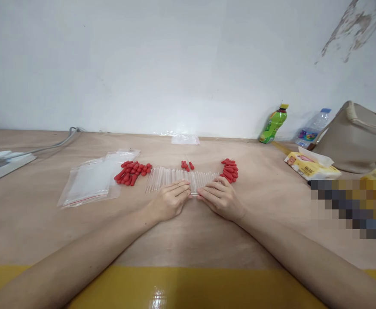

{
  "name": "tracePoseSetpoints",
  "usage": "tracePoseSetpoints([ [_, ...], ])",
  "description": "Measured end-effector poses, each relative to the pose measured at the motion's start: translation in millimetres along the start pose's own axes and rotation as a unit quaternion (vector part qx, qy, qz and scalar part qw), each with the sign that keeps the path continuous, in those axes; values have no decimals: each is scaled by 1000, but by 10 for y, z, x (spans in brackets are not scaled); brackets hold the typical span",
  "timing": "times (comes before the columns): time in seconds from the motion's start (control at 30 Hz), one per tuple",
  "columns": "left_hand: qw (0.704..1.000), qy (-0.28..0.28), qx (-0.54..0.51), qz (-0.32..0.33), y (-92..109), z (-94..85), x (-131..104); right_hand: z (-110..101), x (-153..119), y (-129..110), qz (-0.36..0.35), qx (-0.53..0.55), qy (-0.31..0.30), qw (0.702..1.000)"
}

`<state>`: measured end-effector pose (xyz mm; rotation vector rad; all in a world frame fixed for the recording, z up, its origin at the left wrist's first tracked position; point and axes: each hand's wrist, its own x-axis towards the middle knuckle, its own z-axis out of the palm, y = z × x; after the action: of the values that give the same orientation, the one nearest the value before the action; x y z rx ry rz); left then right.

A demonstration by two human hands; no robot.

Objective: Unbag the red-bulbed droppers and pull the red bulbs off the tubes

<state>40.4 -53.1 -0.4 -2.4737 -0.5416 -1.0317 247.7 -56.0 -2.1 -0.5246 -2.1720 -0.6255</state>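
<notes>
A row of thin clear glass tubes (202, 181) lies side by side on the table, their ends pointing toward me and away. My left hand (172, 199) rests at the near edge of the row, fingers curled and pressed together. Opposite it, my right hand (221, 198) has the same closed shape. A short glass tube (194, 194) lies crosswise between the fingertips of both hands; its ends are hidden under them. Red rubber dropper bulbs (131, 172) are heaped left of the row. More red bulbs (229, 169) sit at its right end, and several small bulbs (185, 165) lie behind it.
Clear zip bags (89, 182) lie at left, another bag (185, 140) by the wall. A power strip (10, 161) with a cable is far left. At right stand a green bottle (273, 124), a water bottle (313, 128), a tissue pack (312, 165) and a grey bag (358, 137).
</notes>
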Motion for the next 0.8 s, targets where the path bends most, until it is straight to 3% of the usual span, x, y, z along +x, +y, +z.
tracePoseSetpoints([
  [0.27, 999, -11, -11, -37, -50, -58, -74, -102, -98, 99, 8, 26, -22, 999],
  [0.43, 988, 32, 36, -149, -278, -109, -190, -305, -244, 362, 153, -10, 13, 988],
  [0.57, 974, -14, 58, -219, -366, -68, -184, -393, -247, 560, 273, 15, 73, 959],
  [0.67, 976, -30, 59, -206, -357, 28, -126, -387, -241, 670, 350, 20, 104, 931],
  [0.8, 984, -11, 35, -175, -314, 150, -49, -350, -281, 791, 442, 29, 118, 889],
])
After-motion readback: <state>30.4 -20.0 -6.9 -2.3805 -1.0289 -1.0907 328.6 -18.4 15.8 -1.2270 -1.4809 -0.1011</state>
